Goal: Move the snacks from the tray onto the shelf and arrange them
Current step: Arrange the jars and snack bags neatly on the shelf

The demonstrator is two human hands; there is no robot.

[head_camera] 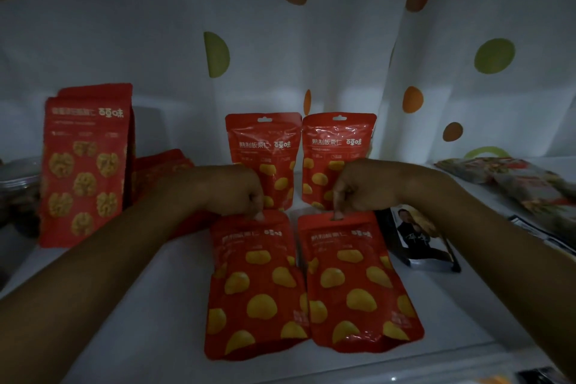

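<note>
Head view: two front chestnut pouches [255,287] are pinched at top edges by left hand [240,193] and right hand [355,190], apparently for alignment before the rear chestnut pair [299,159].

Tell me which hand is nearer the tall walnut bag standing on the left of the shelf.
Left. The left hand pinches the top of the front-left chestnut pouch, a short way right of the walnut bag. The right hand grips the front-right chestnut pouch, farther right.
</note>
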